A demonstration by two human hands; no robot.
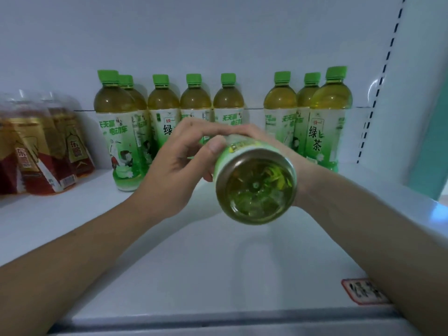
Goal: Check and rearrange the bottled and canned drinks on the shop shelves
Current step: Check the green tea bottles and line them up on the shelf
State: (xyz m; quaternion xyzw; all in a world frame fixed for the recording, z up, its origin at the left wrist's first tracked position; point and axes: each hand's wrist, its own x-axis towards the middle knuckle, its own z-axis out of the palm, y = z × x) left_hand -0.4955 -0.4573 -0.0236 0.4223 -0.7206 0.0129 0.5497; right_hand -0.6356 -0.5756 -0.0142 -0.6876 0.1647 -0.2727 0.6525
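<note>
Hands meet over the middle of the shelf, both on one green tea bottle. It is held on its side above the white board, touching nothing beneath it, with its round base turned toward the near edge and its neck pointing away to the far wall, hidden behind the hands.

The left hand comes in from the near left. Its fingers curl over the top of the label and its thumb presses the label just beside the base. The right hand wraps the bottle from the right side, mostly hidden behind it. Its fingers lie across the top and touch those of the left hand.

Along the far edge stands a row of green-capped bottles, all upright with their labels facing out. Five are to the left, one of them tucked behind another, and three are to the right, with a gap between the two groups. The held bottle hangs well in front of that row.

At the far left sit red-labelled tea bottles, blurred by the lens. A red-edged price tag is at the near right lip of the shelf, partly under the right forearm. A slotted upright runs up the right side.
</note>
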